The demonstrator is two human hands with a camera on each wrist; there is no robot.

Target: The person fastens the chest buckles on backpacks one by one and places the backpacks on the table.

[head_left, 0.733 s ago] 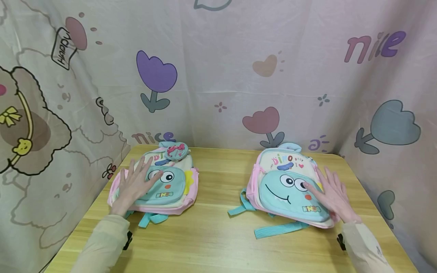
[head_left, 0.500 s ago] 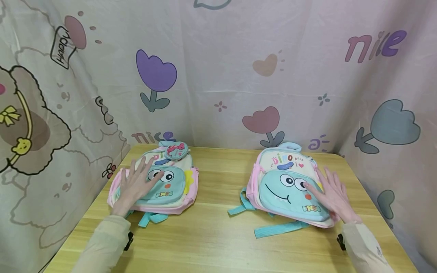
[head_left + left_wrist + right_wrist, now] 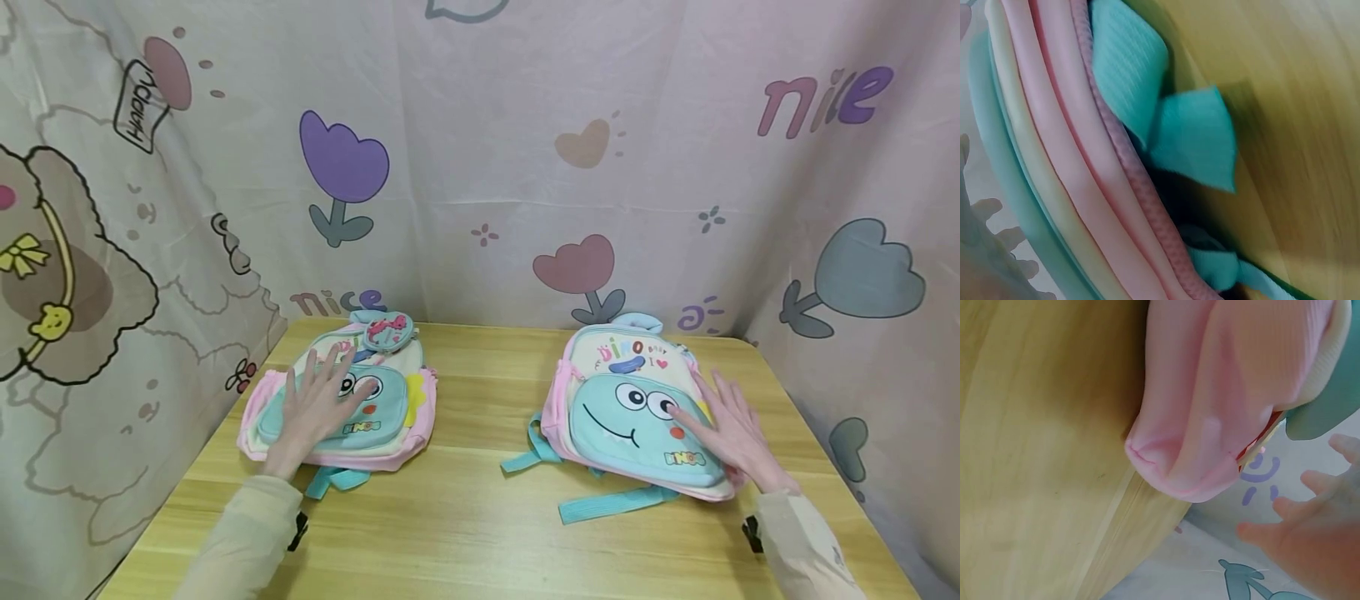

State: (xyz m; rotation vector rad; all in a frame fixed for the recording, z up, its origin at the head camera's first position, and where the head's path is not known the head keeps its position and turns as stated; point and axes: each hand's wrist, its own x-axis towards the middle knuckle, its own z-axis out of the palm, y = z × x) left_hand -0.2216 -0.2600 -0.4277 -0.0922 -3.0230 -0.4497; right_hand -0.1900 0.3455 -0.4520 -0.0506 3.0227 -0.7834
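Observation:
Two children's backpacks in pink, cream and teal lie face up on a wooden table. Over the front pocket of the left backpack spreads my left hand, its fingers straight and apart, covering part of the printed face. A round pink-and-teal pouch sits at that bag's top. My right hand has its fingers spread over the right edge of the right backpack, thumb by the printed eye. In the left wrist view the hand shows a gap above the teal pocket. Neither hand grips anything.
Teal straps stick out from under the right bag, and shorter straps from under the left. The wooden table ends at a printed curtain that hangs behind it and along both sides.
My left hand has shifted a little to the right over the left backpack, uncovering more of its left side. The right hand has barely moved, and both backpacks lie as before.

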